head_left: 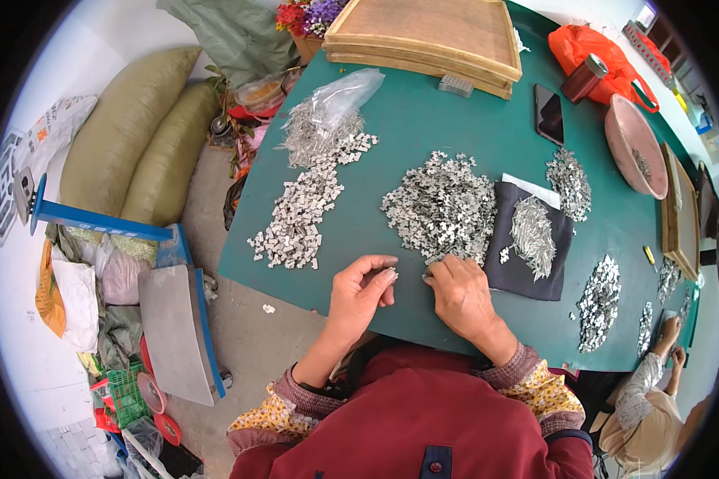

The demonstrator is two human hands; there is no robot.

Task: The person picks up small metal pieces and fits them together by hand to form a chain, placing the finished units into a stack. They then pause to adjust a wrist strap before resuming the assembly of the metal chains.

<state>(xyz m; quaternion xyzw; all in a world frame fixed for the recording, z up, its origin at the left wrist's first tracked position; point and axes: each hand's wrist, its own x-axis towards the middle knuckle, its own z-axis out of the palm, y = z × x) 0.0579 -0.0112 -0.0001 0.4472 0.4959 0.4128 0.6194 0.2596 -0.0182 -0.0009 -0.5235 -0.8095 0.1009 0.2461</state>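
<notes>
My left hand (359,291) rests near the front edge of the green table (423,120) and pinches a small silver metal piece (391,275) between thumb and fingers. My right hand (459,294) lies palm down beside it, fingertips touching the near edge of a big heap of small silver metal pieces (443,206). To the left lies a long pile of assembled silver pieces (299,215). On a black cloth (527,275) to the right sits a small heap of thin metal pins (533,233).
Stacked wooden trays (431,36), a clear bag of parts (335,100), a phone (549,113), a pink bowl (627,136) and more metal heaps (599,302) are on the table. Another person's hands (669,339) work at the right. Sacks (128,136) and clutter lie on the floor left.
</notes>
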